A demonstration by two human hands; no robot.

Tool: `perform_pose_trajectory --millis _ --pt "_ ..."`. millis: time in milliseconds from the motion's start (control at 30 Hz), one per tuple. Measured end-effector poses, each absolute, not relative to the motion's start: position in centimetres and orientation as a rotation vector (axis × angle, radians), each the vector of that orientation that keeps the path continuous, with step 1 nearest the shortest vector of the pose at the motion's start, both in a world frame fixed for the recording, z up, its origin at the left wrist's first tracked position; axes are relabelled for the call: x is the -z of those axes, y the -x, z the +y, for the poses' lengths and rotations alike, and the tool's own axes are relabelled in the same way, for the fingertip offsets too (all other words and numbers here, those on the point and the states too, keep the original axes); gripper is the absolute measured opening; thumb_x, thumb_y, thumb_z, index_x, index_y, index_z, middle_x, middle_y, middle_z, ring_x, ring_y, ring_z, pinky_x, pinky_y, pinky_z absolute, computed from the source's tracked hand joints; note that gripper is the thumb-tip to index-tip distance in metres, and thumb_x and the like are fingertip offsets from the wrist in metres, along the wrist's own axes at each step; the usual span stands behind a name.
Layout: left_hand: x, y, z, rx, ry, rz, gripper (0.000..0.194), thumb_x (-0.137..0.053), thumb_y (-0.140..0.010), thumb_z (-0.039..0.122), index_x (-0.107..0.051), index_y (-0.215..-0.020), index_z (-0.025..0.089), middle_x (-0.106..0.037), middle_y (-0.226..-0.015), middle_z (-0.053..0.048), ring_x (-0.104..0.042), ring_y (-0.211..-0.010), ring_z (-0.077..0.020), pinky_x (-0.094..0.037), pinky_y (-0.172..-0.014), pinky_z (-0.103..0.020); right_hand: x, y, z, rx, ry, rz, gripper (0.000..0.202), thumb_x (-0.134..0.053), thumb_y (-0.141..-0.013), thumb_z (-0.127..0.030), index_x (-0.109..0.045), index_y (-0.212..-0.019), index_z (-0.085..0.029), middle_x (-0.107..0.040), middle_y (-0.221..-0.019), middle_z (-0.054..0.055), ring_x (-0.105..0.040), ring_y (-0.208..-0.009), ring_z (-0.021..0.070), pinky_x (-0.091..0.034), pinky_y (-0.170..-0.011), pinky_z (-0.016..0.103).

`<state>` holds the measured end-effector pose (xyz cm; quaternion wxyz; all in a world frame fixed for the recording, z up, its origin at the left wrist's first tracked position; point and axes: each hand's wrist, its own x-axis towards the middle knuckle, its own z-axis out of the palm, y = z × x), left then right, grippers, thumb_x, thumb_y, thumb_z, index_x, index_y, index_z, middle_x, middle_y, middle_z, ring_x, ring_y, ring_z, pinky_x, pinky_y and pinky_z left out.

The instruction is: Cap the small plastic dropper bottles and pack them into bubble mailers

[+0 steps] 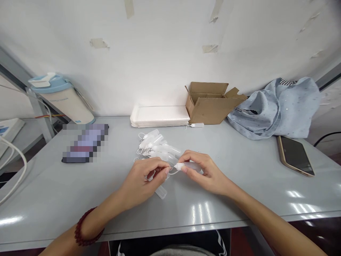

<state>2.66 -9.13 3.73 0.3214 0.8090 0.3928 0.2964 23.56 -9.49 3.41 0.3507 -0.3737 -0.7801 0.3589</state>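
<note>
Between the thumb and fingers of my right hand (206,171) lies a small translucent plastic bottle (193,165), its white tip pointing left and a thin loop strap hanging under it. My left hand (146,179) pinches a thin dark needle-like piece (172,166) whose far end is at the bottle's tip; whether it is inside the tip cannot be made out. Behind my hands is a pile of similar small bottles (153,140) with loop straps. Another bottle (161,192) lies by my left fingers, partly hidden by them.
Along the wall stand a stack of white trays (162,115), an open cardboard box (209,110) and one small bottle (197,125). A tumbler (66,103) and blurred phone (86,144) are left; a blue cloth bag (277,110) and another phone (295,155) right.
</note>
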Motion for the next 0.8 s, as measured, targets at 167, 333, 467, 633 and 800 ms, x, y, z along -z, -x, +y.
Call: perform_pose_trajectory --millis 167,333,467,633,800 --pt "-3.82 -2.64 -9.12 -0.799 -2.127 1.034 0.020 -0.048 -0.089 0.021 -0.064 -0.078 0.016 -0.063 -0.067 0.000 -0.046 -0.053 -0.0093 -0.037 -0.052 -0.020 -3.31 -23.70 -9.55 -0.937 0.982 -2.016 0.009 -0.050 -0.087 -0.021 -0.059 -0.089 -0.019 -0.061 -0.084 0.003 -0.056 -0.076 0.0139 -0.044 -0.066 0.025" --pt "-3.91 -2.60 -9.18 -0.808 -2.110 1.025 0.020 -0.047 -0.089 0.021 -0.062 -0.076 0.016 -0.061 -0.065 0.001 -0.049 -0.056 -0.0098 -0.037 -0.053 -0.021 -3.28 -23.67 -9.51 -0.927 0.962 -1.993 0.009 -0.050 -0.087 -0.020 -0.058 -0.088 -0.019 -0.061 -0.083 0.002 -0.056 -0.075 0.0135 -0.043 -0.067 0.026" --pt "-3.94 -2.61 -9.21 -0.815 -2.124 1.017 0.020 -0.047 -0.089 0.020 -0.061 -0.076 0.016 -0.060 -0.064 0.001 -0.047 -0.055 -0.0095 -0.036 -0.052 -0.021 -3.37 -23.60 -9.43 -0.916 0.967 -1.982 0.009 -0.050 -0.087 -0.021 -0.058 -0.086 -0.019 -0.060 -0.081 0.002 -0.056 -0.074 0.0133 -0.043 -0.066 0.026" --pt "-4.01 -2.59 -9.37 -0.806 -2.141 1.021 0.019 -0.047 -0.088 0.020 -0.061 -0.075 0.016 -0.060 -0.063 0.001 -0.047 -0.055 -0.0098 -0.036 -0.051 -0.020 -3.48 -23.59 -9.47 -0.917 0.971 -1.993 0.009 -0.050 -0.087 -0.021 -0.058 -0.085 -0.019 -0.060 -0.080 0.002 -0.056 -0.073 0.0135 -0.043 -0.067 0.026" --pt "-3.86 -2.59 -9.37 -0.803 -2.158 1.014 0.019 -0.048 -0.088 0.019 -0.061 -0.075 0.016 -0.058 -0.062 0.001 -0.043 -0.053 -0.0091 -0.036 -0.052 -0.020 -3.50 -23.70 -9.49 -0.905 0.977 -2.020 0.007 -0.050 -0.086 -0.019 -0.058 -0.086 -0.019 -0.060 -0.080 0.002 -0.055 -0.072 0.0133 -0.043 -0.065 0.026"
